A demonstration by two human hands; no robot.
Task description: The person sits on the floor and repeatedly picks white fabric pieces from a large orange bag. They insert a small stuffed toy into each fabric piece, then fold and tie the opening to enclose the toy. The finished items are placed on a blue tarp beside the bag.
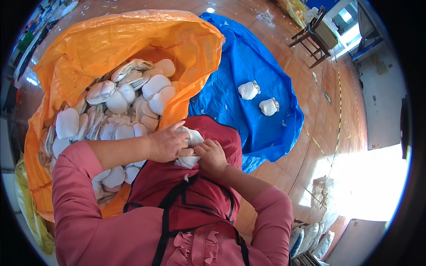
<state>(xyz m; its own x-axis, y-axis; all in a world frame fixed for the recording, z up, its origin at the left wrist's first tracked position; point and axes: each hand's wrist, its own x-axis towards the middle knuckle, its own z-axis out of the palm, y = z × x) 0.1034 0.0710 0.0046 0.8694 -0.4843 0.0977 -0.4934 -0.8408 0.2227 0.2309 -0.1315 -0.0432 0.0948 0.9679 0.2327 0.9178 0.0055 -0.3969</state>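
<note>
Over the dark red apron (217, 133) on my lap, both hands grip one white padded fabric piece (191, 135). My left hand (168, 142) is curled on its left side, the index finger stretched along the top edge. From the right, my right hand (210, 155) pinches the piece's lower edge, thumb and fingers closed. Part of the piece is hidden beneath the fingers. Left of my hands, a large orange woven sack (186, 33) lies open, filled with many rounded white and beige pads (117, 102).
A blue sheet or sack (222, 84) spreads on the floor to the right, bearing two white bundled pieces (249, 90) (269, 107). A wooden chair (314, 37) stands far right. Yellow-black tape (340, 111) lines the tiled floor. White sacks (310, 237) sit at the lower right.
</note>
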